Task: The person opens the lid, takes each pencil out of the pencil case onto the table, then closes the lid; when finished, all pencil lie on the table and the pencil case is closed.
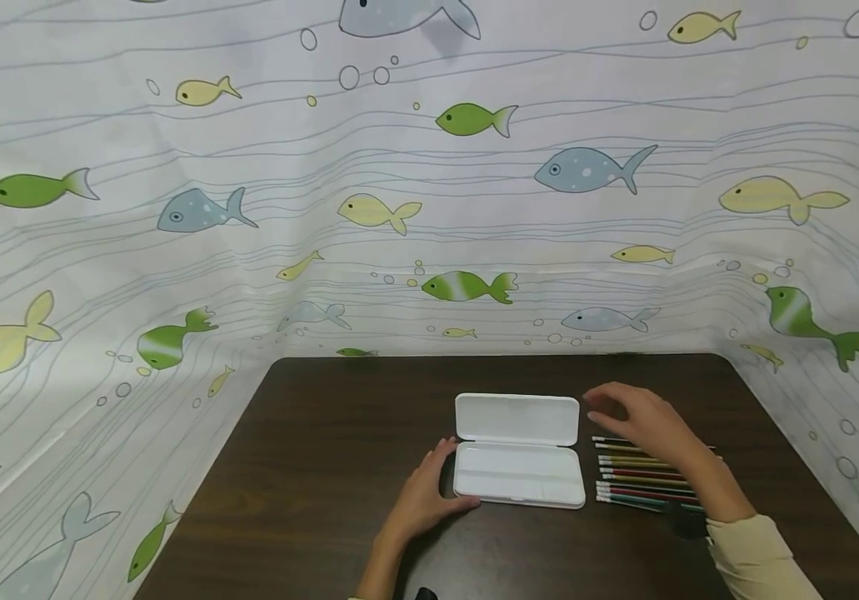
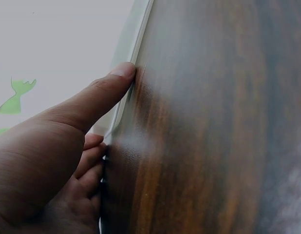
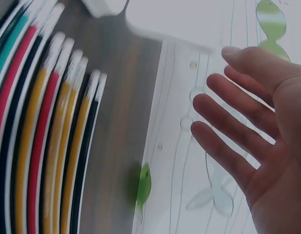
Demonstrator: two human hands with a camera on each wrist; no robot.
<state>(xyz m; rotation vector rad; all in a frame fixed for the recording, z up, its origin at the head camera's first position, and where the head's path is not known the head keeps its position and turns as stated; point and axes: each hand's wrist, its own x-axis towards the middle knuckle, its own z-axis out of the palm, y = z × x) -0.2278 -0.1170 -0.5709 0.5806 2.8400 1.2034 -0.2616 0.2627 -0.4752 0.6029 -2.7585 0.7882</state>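
A white pencil case (image 1: 519, 473) lies on the dark table with its lid (image 1: 516, 419) raised at the back; its shallow tray holds nothing. My left hand (image 1: 423, 492) grips the case's left end, fingers at the left side and thumb along the front edge. The left wrist view shows that thumb (image 2: 99, 97) pressed to the case's edge. Just right of the raised lid hovers my right hand (image 1: 646, 423), fingers relaxed and holding nothing. Below it, several coloured pencils (image 1: 642, 477) with white-tipped ends lie side by side, partly hidden by the right forearm.
The wood-grain table (image 1: 309, 467) stretches left of the case. A white sheet (image 1: 287, 175) printed with fish rises behind and along both sides of the table. A small dark object (image 1: 687, 521) shows under the right wrist.
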